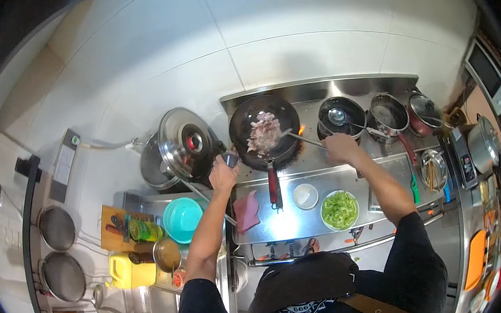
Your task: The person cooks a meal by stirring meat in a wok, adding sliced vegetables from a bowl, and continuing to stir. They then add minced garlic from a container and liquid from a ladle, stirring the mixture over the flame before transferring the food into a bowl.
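Note:
A black wok (247,130) with a red handle sits on the burner, holding chopped pinkish meat (264,132). My right hand (341,147) grips a long metal spatula (303,139) whose end reaches into the wok at its right side; a small flame shows by the wok's right rim. My left hand (223,171) holds a small dark cup (231,158) at the wok's left edge. On the steel counter in front stand a white bowl of sliced green peppers (339,209) and a small white bowl (305,195).
A lidded steel pot (184,142) stands left of the wok, with a teal bowl (182,218), bottles and a yellow jug below it. Right of the wok are a black pot (340,114) with a ladle and further pans. A pink cloth (246,210) lies by the wok handle.

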